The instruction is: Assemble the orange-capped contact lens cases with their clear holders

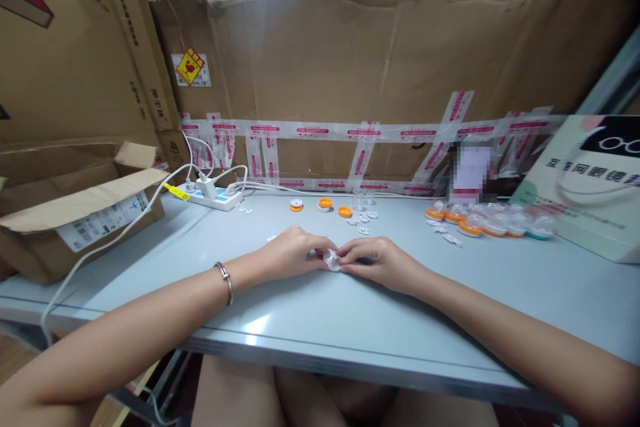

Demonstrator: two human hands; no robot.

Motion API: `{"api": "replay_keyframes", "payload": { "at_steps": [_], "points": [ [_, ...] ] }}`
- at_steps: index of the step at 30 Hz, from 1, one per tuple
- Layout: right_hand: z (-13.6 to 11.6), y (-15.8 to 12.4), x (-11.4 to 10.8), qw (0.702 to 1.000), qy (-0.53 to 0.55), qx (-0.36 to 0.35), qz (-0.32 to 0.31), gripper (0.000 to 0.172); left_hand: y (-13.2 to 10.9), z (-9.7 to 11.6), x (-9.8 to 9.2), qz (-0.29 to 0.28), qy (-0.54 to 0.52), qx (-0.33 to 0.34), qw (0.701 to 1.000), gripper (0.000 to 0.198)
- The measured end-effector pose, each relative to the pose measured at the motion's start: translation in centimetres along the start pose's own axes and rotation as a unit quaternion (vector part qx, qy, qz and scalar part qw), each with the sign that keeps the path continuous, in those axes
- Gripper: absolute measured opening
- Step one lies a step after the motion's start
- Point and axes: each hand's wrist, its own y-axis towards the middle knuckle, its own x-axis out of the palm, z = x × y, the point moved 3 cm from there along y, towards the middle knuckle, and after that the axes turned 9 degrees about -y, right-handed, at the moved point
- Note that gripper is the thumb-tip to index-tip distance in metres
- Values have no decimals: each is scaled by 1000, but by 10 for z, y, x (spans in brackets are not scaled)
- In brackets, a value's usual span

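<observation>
Close above the grey table, my left hand and my right hand pinch a small whitish, partly see-through plastic piece between them. Its exact kind is too small to make out, and fingertips cover its edges. Just beyond my hands are an orange ring-shaped cap, several small white plastic parts and clear plastic cups. Two orange-and-white round pieces stand further left.
Clear domed pieces with orange or teal bases cluster at the right, before a white printed bag. A power strip with cables sits back left, by an open cardboard box. A tall taped cardboard wall closes the back.
</observation>
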Motion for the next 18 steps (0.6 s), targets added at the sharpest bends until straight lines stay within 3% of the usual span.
{"api": "replay_keyframes", "payload": {
  "at_steps": [4, 12, 18],
  "points": [
    [1, 0, 1, 1000, -11, -9, -7, 15, 0, 3, 1, -14, 23, 34, 999, 20],
    [-4, -1, 1, 998, -63, -17, -18, 15, 1, 5, 1, -18, 32, 35, 999, 21],
    [-4, 0, -1, 1000, -6, 13, -11, 11, 1, 0, 1, -16, -7, 20, 1000, 20]
  ]
}}
